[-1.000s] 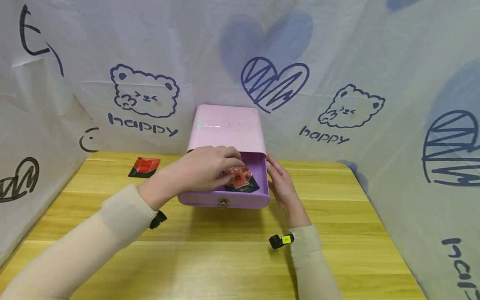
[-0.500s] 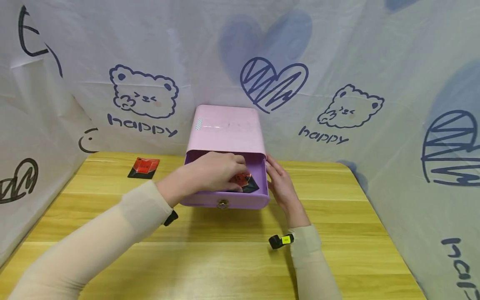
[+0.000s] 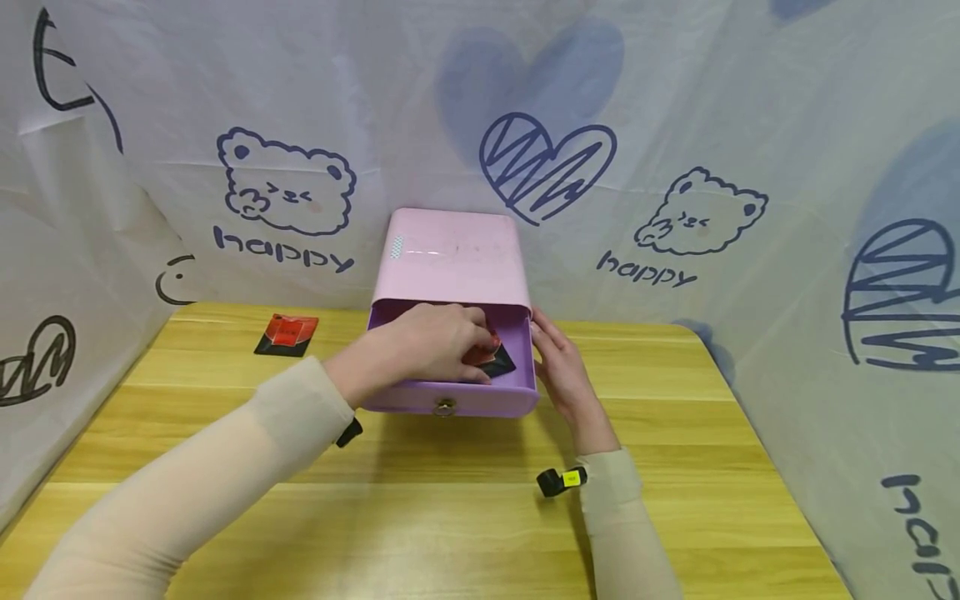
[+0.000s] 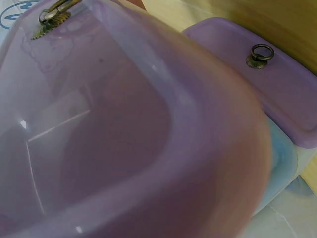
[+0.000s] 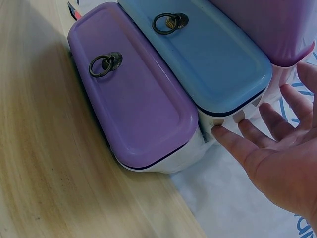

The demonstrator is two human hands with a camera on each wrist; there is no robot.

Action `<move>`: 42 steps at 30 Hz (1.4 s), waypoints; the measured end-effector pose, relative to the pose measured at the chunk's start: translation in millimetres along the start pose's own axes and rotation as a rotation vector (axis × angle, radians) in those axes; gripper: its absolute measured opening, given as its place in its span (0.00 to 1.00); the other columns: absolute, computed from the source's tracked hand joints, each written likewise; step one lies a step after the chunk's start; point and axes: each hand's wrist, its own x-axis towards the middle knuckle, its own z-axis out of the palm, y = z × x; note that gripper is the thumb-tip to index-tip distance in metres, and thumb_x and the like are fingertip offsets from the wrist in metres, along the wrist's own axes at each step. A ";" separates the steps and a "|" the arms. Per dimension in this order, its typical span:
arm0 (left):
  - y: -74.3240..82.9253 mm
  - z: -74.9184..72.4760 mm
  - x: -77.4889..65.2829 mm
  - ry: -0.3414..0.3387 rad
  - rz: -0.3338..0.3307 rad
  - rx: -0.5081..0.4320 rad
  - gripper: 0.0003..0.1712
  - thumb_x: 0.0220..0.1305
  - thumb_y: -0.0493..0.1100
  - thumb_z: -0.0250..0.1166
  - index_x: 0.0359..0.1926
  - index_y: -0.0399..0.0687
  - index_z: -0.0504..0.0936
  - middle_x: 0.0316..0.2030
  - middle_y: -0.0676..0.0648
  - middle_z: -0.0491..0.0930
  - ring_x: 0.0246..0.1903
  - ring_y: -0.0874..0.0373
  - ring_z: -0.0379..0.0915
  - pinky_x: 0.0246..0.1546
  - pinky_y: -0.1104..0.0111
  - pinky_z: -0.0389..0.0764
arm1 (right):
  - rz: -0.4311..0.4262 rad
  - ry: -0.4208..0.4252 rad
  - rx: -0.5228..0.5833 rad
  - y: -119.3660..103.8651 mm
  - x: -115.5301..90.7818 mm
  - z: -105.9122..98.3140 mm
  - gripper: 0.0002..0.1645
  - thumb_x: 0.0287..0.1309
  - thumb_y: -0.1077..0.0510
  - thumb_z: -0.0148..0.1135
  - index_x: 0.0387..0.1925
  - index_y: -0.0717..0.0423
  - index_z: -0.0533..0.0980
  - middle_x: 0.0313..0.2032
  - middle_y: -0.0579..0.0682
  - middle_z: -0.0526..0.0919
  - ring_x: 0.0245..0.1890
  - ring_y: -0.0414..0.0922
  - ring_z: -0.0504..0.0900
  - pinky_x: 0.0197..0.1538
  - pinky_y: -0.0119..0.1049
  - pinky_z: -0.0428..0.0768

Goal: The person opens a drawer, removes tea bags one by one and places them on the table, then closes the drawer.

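A pink cabinet [image 3: 457, 258] stands against the back cloth, its top purple drawer [image 3: 525, 371] pulled out. My left hand [image 3: 435, 337] reaches into that drawer in the head view, fingers bent and thumb below, pinching a small red and black packet [image 3: 501, 364]. The hand hides much of the packet. Close and blurred, the pulled-out drawer [image 4: 124, 119] fills much of the left wrist view; the left fingers are hidden there. My right hand [image 5: 287, 168] rests its fairly straight fingertips against the cabinet's side, near the blue drawer [image 5: 208, 54].
Another red and black packet [image 3: 287, 335] lies on the wooden table [image 3: 450, 517] at the back left. A lower purple drawer [image 5: 133, 89] with a ring pull is closed below the blue one. Patterned white cloth [image 3: 420, 108] hangs behind and at both sides.
My left hand has moved right and deeper into the drawer, closing its fingers on the packet, which has tipped slightly. My right hand stays at the cabinet's side.
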 end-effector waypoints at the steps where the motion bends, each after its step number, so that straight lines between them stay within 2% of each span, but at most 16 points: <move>1: -0.5 0.2 0.1 0.001 -0.002 0.000 0.29 0.50 0.71 0.58 0.46 0.61 0.79 0.39 0.59 0.72 0.35 0.65 0.65 0.35 0.64 0.76 | 0.000 0.001 0.002 -0.1 0.0 0.1 0.30 0.59 0.44 0.54 0.63 0.41 0.64 0.65 0.44 0.61 0.59 0.41 0.61 0.61 0.50 0.64; 5: -2.5 0.5 -0.9 -0.001 -0.011 -0.013 0.27 0.46 0.68 0.63 0.44 0.61 0.78 0.40 0.59 0.71 0.34 0.63 0.65 0.35 0.63 0.75 | 0.004 0.006 0.020 -0.1 0.0 0.7 0.30 0.58 0.44 0.55 0.62 0.42 0.64 0.64 0.43 0.61 0.59 0.41 0.62 0.61 0.49 0.64; 9: -4.4 0.3 -4.0 -0.006 -0.010 -0.024 0.27 0.45 0.64 0.66 0.46 0.60 0.78 0.41 0.58 0.71 0.36 0.64 0.65 0.37 0.62 0.76 | 0.008 0.009 0.027 -0.5 0.1 1.1 0.31 0.58 0.45 0.56 0.62 0.43 0.64 0.64 0.43 0.62 0.58 0.41 0.63 0.61 0.48 0.64; 21: -6.4 -1.6 -11.1 -0.050 -0.013 -0.095 0.26 0.49 0.59 0.66 0.51 0.61 0.76 0.40 0.59 0.71 0.34 0.67 0.64 0.38 0.67 0.74 | 0.007 0.013 0.009 0.1 0.4 0.8 0.31 0.58 0.44 0.55 0.62 0.42 0.64 0.64 0.44 0.61 0.59 0.41 0.62 0.62 0.49 0.63; 29: -11.1 -1.6 -15.2 -0.031 -0.013 -0.120 0.24 0.49 0.52 0.62 0.51 0.60 0.76 0.41 0.60 0.73 0.36 0.68 0.66 0.41 0.67 0.74 | -0.004 0.020 0.013 -0.6 -0.3 2.2 0.32 0.57 0.44 0.56 0.63 0.43 0.64 0.65 0.44 0.61 0.59 0.41 0.62 0.61 0.49 0.63; 36: -15.0 -0.1 -21.2 0.004 0.015 -0.158 0.22 0.49 0.48 0.62 0.49 0.62 0.77 0.42 0.61 0.74 0.38 0.69 0.66 0.42 0.68 0.74 | 0.004 0.021 -0.007 -0.1 0.1 1.9 0.32 0.56 0.42 0.56 0.62 0.42 0.64 0.64 0.43 0.61 0.59 0.40 0.62 0.61 0.47 0.64; 42: -18.0 0.1 -26.0 0.042 0.047 -0.193 0.21 0.51 0.43 0.62 0.49 0.59 0.78 0.41 0.59 0.75 0.38 0.69 0.67 0.41 0.69 0.75 | 0.003 0.015 -0.014 -0.6 0.2 2.0 0.31 0.58 0.43 0.55 0.63 0.41 0.63 0.65 0.44 0.60 0.59 0.41 0.62 0.61 0.48 0.63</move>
